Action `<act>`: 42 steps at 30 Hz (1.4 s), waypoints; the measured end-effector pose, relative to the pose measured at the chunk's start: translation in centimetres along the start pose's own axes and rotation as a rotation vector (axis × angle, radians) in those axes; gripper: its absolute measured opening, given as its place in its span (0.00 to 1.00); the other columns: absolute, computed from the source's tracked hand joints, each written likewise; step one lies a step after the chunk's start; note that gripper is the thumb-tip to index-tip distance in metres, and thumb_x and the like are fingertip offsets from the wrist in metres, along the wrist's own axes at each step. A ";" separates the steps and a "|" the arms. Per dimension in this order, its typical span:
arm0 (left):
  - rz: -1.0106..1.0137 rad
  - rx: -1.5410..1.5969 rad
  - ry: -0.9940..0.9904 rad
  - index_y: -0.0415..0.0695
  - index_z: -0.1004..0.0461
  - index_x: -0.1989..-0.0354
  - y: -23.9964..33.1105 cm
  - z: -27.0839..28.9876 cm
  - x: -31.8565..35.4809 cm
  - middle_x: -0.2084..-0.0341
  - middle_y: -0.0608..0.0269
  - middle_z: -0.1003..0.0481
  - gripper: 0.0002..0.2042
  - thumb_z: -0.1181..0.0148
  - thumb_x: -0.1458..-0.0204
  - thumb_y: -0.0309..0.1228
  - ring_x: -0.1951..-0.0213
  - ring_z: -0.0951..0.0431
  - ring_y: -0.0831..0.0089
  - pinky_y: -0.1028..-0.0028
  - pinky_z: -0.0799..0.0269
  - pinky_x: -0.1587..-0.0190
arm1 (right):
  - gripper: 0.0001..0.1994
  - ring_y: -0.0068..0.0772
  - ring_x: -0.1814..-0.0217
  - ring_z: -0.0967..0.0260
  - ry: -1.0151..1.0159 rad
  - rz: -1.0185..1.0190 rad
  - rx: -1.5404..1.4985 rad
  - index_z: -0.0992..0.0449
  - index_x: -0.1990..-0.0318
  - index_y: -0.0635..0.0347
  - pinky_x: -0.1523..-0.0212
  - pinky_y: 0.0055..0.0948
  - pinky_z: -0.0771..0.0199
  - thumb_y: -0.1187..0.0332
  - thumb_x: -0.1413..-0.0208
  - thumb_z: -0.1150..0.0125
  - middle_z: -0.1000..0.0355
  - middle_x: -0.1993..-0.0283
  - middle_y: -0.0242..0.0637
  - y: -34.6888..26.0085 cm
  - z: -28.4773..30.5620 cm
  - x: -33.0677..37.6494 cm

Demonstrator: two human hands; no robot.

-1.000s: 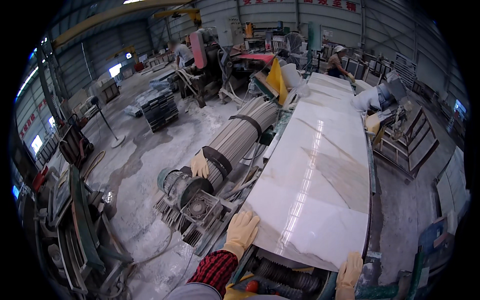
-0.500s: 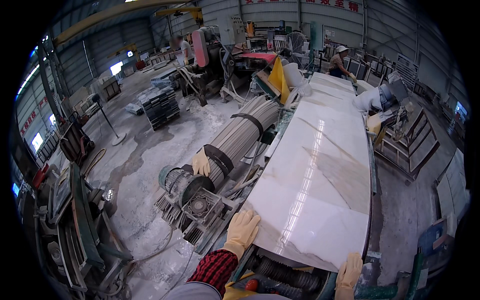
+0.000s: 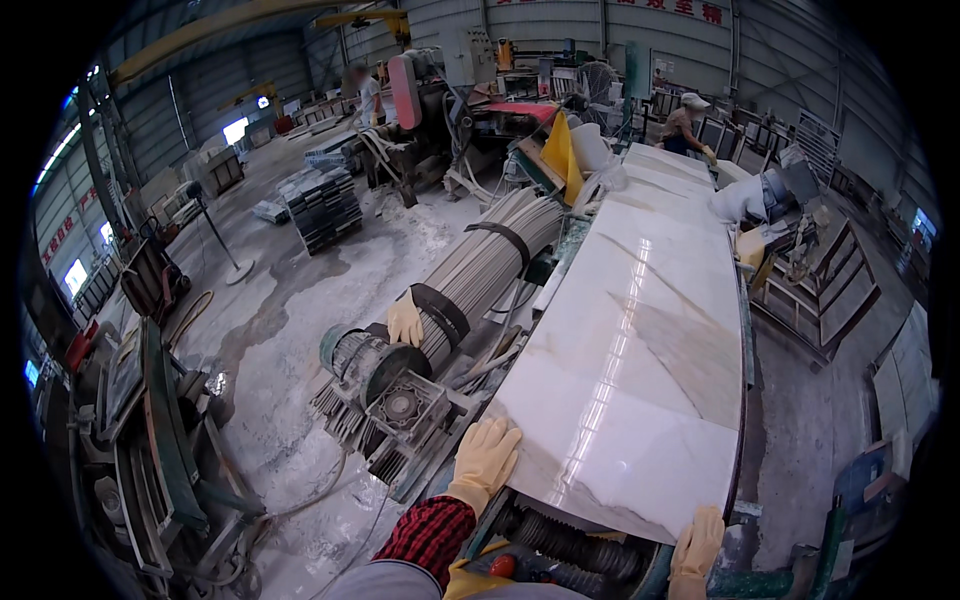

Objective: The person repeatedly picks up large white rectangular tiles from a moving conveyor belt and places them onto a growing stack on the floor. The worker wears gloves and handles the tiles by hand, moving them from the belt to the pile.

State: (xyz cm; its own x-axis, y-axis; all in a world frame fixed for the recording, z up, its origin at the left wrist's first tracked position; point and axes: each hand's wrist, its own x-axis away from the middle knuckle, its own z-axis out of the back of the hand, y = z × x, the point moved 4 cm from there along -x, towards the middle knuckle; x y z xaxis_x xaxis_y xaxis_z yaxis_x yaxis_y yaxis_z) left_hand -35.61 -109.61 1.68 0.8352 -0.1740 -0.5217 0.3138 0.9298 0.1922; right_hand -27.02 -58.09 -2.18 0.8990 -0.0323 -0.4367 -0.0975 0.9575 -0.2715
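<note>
Got both my gloved hands on the near end of this big white marble slab (image 3: 640,340). It's lying flat on the roller line, running lengthwise away from me, glossy with grey-brown veining across the middle and a long strip of glare down it.

My left hand (image 3: 487,458) is flat on the slab's near left corner, fingers spread out and loose, palm down, not gripping anything, just pressing on the surface. My right hand (image 3: 697,540) is at the near right corner, fingers pointing up against the edge. Looks released rather than clenched, but it's partly cut off at the bottom so I can't tell for sure how it's sitting.

Right under the near edge there's a dark ribbed roller (image 3: 570,540). To my left, just beside the slab, there's a long ribbed grey drum (image 3: 485,270) with black straps round it, a spare yellow glove (image 3: 405,323) stuffed against it, and a motor and gearbox (image 3: 385,385) at the near end.

Farther up, another pale slab (image 3: 665,165) sits beyond mine, and a person in a hat (image 3: 685,125) is working near the far end. Stack of dark tiles (image 3: 320,200) out on the wet concrete floor (image 3: 290,330) off to the left.
</note>
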 end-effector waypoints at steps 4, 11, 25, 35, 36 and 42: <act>0.001 -0.012 -0.010 0.51 0.18 0.35 0.0 0.1 0.0 0.33 0.50 0.20 0.20 0.28 0.33 0.37 0.29 0.21 0.47 0.48 0.28 0.26 | 0.19 0.76 0.24 0.26 -0.013 -0.008 -0.007 0.16 0.35 0.73 0.21 0.65 0.26 0.75 0.28 0.39 0.20 0.26 0.68 -0.4 0.4 0.0; -0.007 -0.013 -0.014 0.50 0.17 0.36 0.0 0.3 0.2 0.35 0.51 0.20 0.19 0.28 0.33 0.37 0.31 0.21 0.48 0.48 0.27 0.27 | 0.18 0.75 0.24 0.26 -0.048 -0.049 -0.013 0.16 0.35 0.72 0.20 0.65 0.26 0.77 0.29 0.38 0.20 0.27 0.65 -0.8 0.7 0.1; 0.006 0.028 -0.049 0.50 0.19 0.32 0.0 0.6 0.8 0.33 0.47 0.22 0.21 0.29 0.33 0.36 0.29 0.23 0.43 0.46 0.30 0.24 | 0.22 0.82 0.20 0.28 -0.060 -0.053 -0.048 0.18 0.32 0.77 0.16 0.72 0.32 0.72 0.26 0.40 0.22 0.24 0.74 -0.7 0.8 0.9; 0.004 0.029 -0.023 0.50 0.19 0.33 0.0 0.6 1.3 0.34 0.48 0.21 0.21 0.28 0.33 0.36 0.29 0.22 0.44 0.46 0.28 0.25 | 0.23 0.81 0.18 0.29 -0.102 -0.066 -0.018 0.17 0.29 0.75 0.15 0.70 0.30 0.72 0.26 0.39 0.23 0.21 0.74 -0.4 0.9 1.4; 0.005 0.030 -0.018 0.50 0.19 0.33 0.0 0.6 1.3 0.34 0.48 0.21 0.21 0.28 0.33 0.36 0.29 0.22 0.44 0.47 0.28 0.25 | 0.23 0.81 0.18 0.29 -0.109 -0.083 -0.010 0.17 0.29 0.76 0.15 0.70 0.30 0.72 0.26 0.39 0.24 0.21 0.74 -0.3 0.8 1.4; -0.001 0.018 0.002 0.49 0.19 0.34 0.2 0.9 1.4 0.35 0.49 0.21 0.20 0.28 0.34 0.36 0.30 0.21 0.45 0.47 0.27 0.25 | 0.20 0.82 0.20 0.29 -0.087 -0.088 -0.003 0.18 0.32 0.78 0.16 0.73 0.32 0.71 0.23 0.41 0.24 0.21 0.75 -0.3 0.4 1.8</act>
State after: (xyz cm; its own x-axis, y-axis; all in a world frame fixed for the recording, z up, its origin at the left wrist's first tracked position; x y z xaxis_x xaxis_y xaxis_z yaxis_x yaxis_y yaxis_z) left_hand -33.98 -110.00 1.76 0.8339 -0.1741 -0.5237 0.3227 0.9236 0.2067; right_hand -25.18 -58.30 -2.54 0.9378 -0.0908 -0.3350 -0.0180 0.9512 -0.3081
